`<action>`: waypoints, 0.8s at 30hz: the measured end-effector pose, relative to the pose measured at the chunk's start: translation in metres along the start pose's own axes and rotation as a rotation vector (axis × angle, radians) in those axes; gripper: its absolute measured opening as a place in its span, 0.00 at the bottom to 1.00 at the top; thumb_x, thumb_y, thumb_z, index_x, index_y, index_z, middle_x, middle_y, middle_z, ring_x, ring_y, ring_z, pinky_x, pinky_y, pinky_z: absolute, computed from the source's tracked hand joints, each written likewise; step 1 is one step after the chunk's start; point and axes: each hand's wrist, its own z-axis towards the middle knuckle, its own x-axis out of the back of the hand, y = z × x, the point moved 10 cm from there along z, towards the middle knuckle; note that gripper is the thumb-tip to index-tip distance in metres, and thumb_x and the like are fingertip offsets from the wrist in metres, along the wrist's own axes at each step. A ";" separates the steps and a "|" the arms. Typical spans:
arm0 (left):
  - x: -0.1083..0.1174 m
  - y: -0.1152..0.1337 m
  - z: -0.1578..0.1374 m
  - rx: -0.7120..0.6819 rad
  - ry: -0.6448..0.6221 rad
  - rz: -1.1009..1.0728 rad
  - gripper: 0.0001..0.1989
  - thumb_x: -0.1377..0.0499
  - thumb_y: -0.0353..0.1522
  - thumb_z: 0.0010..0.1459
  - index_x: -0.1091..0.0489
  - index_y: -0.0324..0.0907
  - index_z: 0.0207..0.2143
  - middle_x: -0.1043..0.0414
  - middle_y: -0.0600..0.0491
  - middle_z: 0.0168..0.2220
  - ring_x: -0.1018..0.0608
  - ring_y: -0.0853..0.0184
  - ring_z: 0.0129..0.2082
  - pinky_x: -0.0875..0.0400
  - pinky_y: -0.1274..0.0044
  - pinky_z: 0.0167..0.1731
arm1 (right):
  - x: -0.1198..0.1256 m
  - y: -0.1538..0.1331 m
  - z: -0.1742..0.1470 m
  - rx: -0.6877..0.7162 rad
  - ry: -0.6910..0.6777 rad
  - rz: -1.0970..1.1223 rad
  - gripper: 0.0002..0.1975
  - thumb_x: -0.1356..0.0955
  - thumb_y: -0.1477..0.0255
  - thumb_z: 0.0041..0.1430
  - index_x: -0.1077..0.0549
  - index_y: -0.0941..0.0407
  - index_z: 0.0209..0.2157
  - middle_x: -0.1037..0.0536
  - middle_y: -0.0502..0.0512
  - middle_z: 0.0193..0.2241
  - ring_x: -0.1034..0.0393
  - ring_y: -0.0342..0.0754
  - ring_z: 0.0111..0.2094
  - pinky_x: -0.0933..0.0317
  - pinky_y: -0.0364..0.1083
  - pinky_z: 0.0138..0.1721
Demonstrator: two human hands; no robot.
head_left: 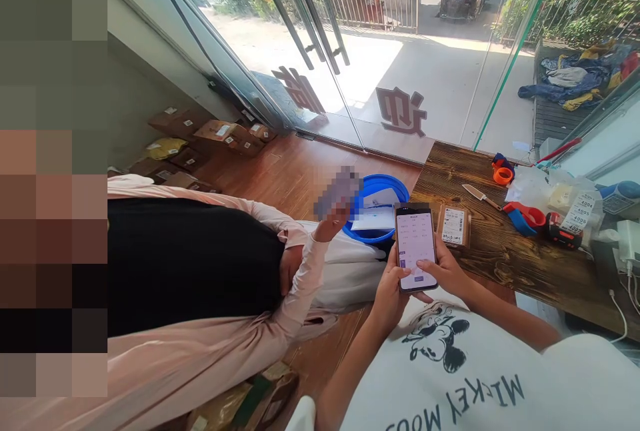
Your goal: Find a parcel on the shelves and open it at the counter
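Note:
A smartphone [416,238] with a lit, pale screen is upright between my two hands, low in front of my white shirt. My left hand [393,291] wraps its left edge, with the thumb over the lower screen. Gripping the right edge is my right hand [447,274], its thumb also on the lower screen. Just beyond the phone, a small labelled cardboard box [454,226] rests on the wooden table [450,178]. Behind the phone on the left stands a blue bin [385,181] holding pale papers or packets.
At left, another person's hand [330,224] holds up a blurred object. On the table lie a knife [481,196], tape rolls [503,174] and a label roll [580,212]. Cardboard boxes [220,132] line the left wall. A glass door [350,104] is ahead; a package [250,398] sits below.

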 end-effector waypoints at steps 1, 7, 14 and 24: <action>0.000 0.000 0.000 0.002 0.001 0.001 0.45 0.40 0.29 0.50 0.46 0.55 0.71 0.26 0.48 0.52 0.20 0.64 0.31 0.19 0.73 0.18 | 0.000 0.000 0.000 -0.007 -0.012 0.008 0.27 0.27 0.62 0.56 0.34 0.48 0.56 0.20 0.54 0.45 0.24 0.52 0.42 0.25 0.52 0.42; 0.000 -0.001 0.000 0.000 -0.020 -0.009 0.50 0.40 0.28 0.51 0.54 0.56 0.74 0.26 0.48 0.52 0.19 0.61 0.34 0.19 0.73 0.18 | 0.001 0.004 -0.001 -0.017 -0.039 0.008 0.31 0.27 0.64 0.54 0.35 0.48 0.59 0.21 0.54 0.47 0.25 0.52 0.43 0.26 0.53 0.43; -0.001 0.001 -0.001 -0.016 0.019 0.017 0.48 0.38 0.29 0.51 0.51 0.57 0.72 0.25 0.52 0.46 0.22 0.67 0.30 0.19 0.75 0.19 | 0.001 0.000 -0.002 0.055 -0.033 -0.049 0.32 0.24 0.62 0.52 0.37 0.50 0.56 0.22 0.55 0.46 0.25 0.52 0.43 0.27 0.53 0.45; -0.002 0.002 -0.001 -0.002 0.006 0.017 0.47 0.38 0.31 0.49 0.48 0.54 0.71 0.26 0.49 0.48 0.20 0.61 0.33 0.19 0.73 0.17 | 0.004 0.001 0.000 -0.029 0.048 0.079 0.29 0.31 0.68 0.51 0.32 0.47 0.57 0.20 0.53 0.46 0.25 0.53 0.42 0.27 0.52 0.43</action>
